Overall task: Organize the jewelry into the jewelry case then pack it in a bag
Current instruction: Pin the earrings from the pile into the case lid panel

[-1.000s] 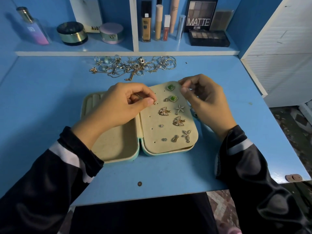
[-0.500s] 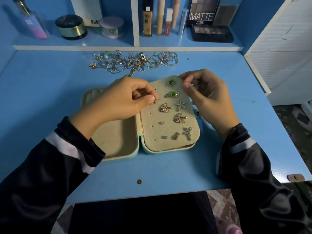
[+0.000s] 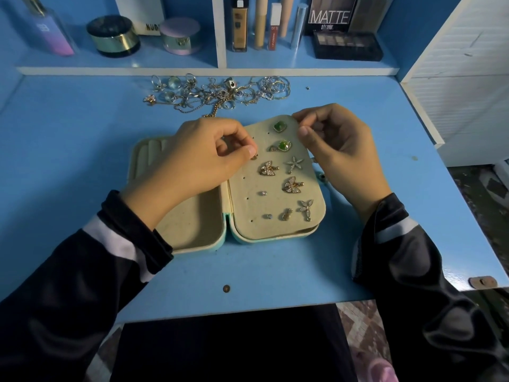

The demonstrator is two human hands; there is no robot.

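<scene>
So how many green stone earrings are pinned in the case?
2, both on the panel: a square one at its far edge beside the right hand, a teardrop one just nearer. Hands may hide others.

I count one jewelry case (image 3: 190,224); nine pinned earrings (image 3: 268,169), two green-stoned; a tenth earring (image 3: 254,157) in the left hand (image 3: 198,158); one loose jewelry heap (image 3: 217,92); two shelf jars (image 3: 113,35).
</scene>
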